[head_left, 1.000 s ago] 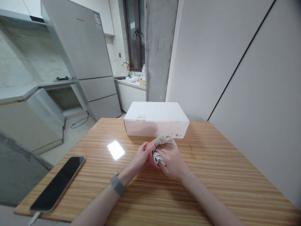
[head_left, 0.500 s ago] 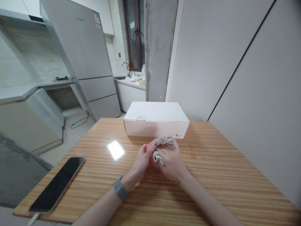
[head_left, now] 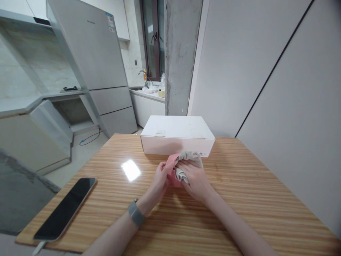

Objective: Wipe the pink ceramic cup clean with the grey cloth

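Pinched along its left edge by my left hand (head_left: 159, 180), a smooth pink item (head_left: 172, 163) is held up over the middle of the table. Much of it is covered, so its exact kind cannot be made out. My right hand (head_left: 196, 180) is closed on a bunched, light grey ribbed cloth (head_left: 190, 155). The cloth lies against the pink item's right side, and a rolled fold of it sticks out below my right fingers. Both hands are close together, just in front of a white box.
The closed white cardboard box (head_left: 177, 128) stands at the far side of the wood-grain table (head_left: 253, 199). A dark-screened phone (head_left: 65, 209) with a white cable lies near the left edge. A fridge (head_left: 93, 53) and a sink counter (head_left: 149, 99) are beyond the table.
The pink item has turned a little, and more of its surface shows between my hands. My left fingers have shifted slightly left along its edge. The cloth stays in my right hand.
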The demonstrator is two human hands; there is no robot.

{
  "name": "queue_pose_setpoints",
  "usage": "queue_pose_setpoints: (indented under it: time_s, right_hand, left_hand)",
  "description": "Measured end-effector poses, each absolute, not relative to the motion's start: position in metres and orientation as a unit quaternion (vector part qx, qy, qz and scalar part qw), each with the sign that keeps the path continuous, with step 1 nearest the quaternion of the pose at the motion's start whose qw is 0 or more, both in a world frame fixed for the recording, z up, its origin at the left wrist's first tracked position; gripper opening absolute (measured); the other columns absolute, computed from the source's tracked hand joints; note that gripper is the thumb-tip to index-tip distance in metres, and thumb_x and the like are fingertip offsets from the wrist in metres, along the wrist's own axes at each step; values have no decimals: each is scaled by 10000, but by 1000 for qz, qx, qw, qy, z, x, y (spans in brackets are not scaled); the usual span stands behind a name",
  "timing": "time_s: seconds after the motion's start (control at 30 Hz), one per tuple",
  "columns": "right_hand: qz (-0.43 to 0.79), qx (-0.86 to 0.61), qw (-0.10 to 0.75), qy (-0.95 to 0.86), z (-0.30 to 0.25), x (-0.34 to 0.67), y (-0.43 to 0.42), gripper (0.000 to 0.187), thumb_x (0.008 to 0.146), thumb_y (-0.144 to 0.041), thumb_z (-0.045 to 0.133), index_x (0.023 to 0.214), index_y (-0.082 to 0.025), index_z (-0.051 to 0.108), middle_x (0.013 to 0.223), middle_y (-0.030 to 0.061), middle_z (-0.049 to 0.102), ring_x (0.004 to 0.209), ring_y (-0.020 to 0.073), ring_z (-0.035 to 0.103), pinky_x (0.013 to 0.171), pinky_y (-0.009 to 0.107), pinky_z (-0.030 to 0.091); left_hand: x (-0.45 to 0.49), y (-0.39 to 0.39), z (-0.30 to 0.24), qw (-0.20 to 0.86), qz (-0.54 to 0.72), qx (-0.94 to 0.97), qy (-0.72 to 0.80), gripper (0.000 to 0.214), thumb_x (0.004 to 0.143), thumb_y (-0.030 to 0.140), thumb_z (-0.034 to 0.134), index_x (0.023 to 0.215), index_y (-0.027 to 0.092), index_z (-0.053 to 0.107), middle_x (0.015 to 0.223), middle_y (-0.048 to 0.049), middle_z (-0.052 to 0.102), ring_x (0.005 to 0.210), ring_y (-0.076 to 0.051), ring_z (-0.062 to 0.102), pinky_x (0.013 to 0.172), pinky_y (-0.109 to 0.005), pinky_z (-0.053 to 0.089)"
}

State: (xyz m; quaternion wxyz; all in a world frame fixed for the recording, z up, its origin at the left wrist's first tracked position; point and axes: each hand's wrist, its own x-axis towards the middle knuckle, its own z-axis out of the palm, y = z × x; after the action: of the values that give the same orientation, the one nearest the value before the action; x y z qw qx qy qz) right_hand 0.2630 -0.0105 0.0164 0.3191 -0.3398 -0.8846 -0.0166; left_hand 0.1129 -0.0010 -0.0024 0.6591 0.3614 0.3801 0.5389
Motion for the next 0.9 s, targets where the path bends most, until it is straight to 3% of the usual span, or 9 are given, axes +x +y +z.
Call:
queue_pose_setpoints:
  time_s: [0.13, 0.33, 0.57, 0.73, 0.9]
  right_hand:
    - [-1, -260, 296, -919, 16, 268, -13, 355, 817, -264, 437, 1092, -113, 603, 1116, 157, 679, 1083, 290, 593, 1029, 464, 395]
    - [4, -249, 281, -927, 8, 262, -14, 334, 809, -260, 437, 1049, -113, 618, 1061, 155, 683, 1040, 271, 602, 1005, 424, 419]
    - [1, -291, 283, -914, 8, 259, -15, 352, 814, -237, 469, 1122, -123, 596, 1136, 139, 670, 1127, 274, 564, 1060, 424, 363]
    - [-5, -367, 303, -880, 14, 257, -16, 312, 870, -228, 444, 1127, -146, 601, 1146, 133, 666, 1117, 271, 566, 1031, 433, 378]
    - [-34, -345, 316, -883, 19, 264, -15, 315, 877, -253, 422, 1109, -130, 596, 1107, 150, 678, 1083, 289, 583, 1010, 459, 390]
  left_hand:
    - [102, 5, 8, 718, 446, 421, 329, 523, 793, 607, 526, 891, 113, 668, 829, -88, 691, 834, -227, 617, 833, -339, 442]
    - [89, 7, 6, 609, 427, 502, 441, 388, 720, 518, 687, 632, 179, 520, 564, 57, 514, 564, -108, 447, 581, -246, 357]
    - [93, 6, 5, 596, 450, 485, 455, 404, 720, 549, 672, 733, 160, 566, 552, 45, 541, 537, -108, 479, 545, -231, 365]
    - [105, 1, 2, 607, 475, 442, 459, 467, 695, 551, 695, 921, 161, 571, 716, -11, 648, 606, -130, 572, 564, -235, 416]
    - [110, -3, 4, 686, 485, 401, 366, 544, 631, 387, 789, 1087, 148, 613, 994, -89, 688, 847, -197, 638, 708, -275, 480]
